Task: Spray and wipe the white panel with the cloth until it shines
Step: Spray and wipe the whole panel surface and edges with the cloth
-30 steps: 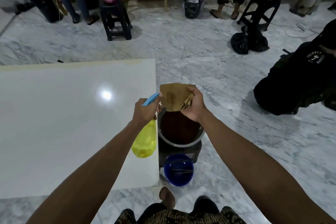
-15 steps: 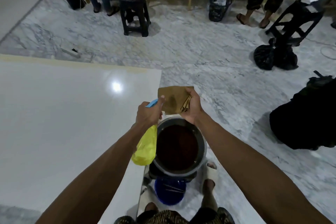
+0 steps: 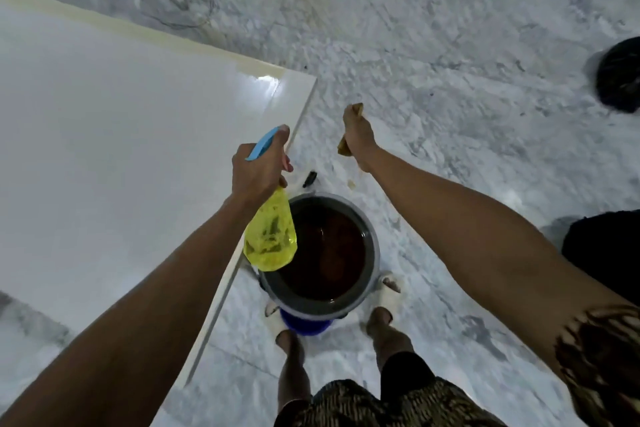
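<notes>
While marble floor fills view, white panel lies flat at left, glossy. Bucket of dark liquid stands just beside panel's edge. Left hand — grip closed round yellow spray bottle, over panel's edge. Right hand — grip bunched on brown cloth, above floor.
</notes>
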Demonstrator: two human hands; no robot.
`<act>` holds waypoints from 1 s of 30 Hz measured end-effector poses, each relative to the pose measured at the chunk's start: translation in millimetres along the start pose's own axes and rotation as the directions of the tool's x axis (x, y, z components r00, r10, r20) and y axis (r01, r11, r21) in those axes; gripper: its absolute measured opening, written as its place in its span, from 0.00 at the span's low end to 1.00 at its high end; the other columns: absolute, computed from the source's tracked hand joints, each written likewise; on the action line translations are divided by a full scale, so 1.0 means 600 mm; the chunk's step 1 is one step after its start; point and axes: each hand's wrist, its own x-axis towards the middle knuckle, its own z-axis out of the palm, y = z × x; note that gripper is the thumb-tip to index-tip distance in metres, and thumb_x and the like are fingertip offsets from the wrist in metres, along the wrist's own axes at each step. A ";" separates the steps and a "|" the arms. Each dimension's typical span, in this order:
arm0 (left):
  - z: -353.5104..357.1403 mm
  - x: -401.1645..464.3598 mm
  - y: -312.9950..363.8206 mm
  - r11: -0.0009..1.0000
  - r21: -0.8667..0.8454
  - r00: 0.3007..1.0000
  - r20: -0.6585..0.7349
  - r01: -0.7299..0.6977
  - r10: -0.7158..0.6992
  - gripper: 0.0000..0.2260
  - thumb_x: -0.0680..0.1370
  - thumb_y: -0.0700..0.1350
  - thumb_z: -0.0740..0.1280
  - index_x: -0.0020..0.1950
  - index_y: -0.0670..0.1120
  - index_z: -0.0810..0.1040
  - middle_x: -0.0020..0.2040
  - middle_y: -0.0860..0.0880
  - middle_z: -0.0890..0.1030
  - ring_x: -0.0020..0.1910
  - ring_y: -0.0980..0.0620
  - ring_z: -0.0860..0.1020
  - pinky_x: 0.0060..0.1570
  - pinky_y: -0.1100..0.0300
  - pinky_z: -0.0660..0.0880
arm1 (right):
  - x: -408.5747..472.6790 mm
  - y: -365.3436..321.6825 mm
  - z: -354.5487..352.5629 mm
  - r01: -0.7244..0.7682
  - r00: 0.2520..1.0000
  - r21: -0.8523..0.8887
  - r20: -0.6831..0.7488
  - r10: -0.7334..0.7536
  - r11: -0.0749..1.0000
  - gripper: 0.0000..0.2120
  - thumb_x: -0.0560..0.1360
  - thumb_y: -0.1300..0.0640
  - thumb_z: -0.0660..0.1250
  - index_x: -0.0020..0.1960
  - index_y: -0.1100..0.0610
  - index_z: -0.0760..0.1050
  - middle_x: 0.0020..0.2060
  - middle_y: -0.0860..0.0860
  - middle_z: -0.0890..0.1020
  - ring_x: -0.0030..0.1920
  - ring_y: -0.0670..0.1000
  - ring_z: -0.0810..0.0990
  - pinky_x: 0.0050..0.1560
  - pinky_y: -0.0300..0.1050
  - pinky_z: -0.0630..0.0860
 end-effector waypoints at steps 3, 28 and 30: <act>-0.006 0.019 0.005 0.999 0.024 0.999 -0.022 -0.032 0.033 0.28 0.82 0.61 0.68 0.37 0.37 0.83 0.37 0.40 0.86 0.33 0.40 0.84 0.44 0.46 0.85 | 0.052 -0.049 0.042 0.264 0.960 -0.166 -0.048 -0.275 0.950 0.23 0.84 0.43 0.52 0.72 0.56 0.67 0.59 0.56 0.77 0.57 0.54 0.77 0.55 0.40 0.75; -0.125 0.057 -0.066 0.964 0.236 0.993 0.033 -0.122 0.117 0.27 0.84 0.63 0.63 0.47 0.38 0.82 0.44 0.41 0.86 0.36 0.43 0.83 0.52 0.41 0.85 | 0.104 0.090 0.256 0.658 0.618 -0.548 0.000 -0.786 0.517 0.20 0.80 0.55 0.59 0.66 0.65 0.74 0.74 0.72 0.57 0.75 0.73 0.47 0.75 0.50 0.33; -0.134 0.046 -0.074 0.959 0.250 0.990 0.049 -0.137 0.128 0.25 0.84 0.63 0.63 0.43 0.42 0.81 0.43 0.42 0.86 0.35 0.44 0.83 0.51 0.43 0.85 | 0.080 0.109 0.269 0.643 0.648 -0.541 0.009 -0.761 0.542 0.21 0.80 0.54 0.60 0.68 0.63 0.73 0.76 0.70 0.54 0.76 0.71 0.44 0.76 0.54 0.37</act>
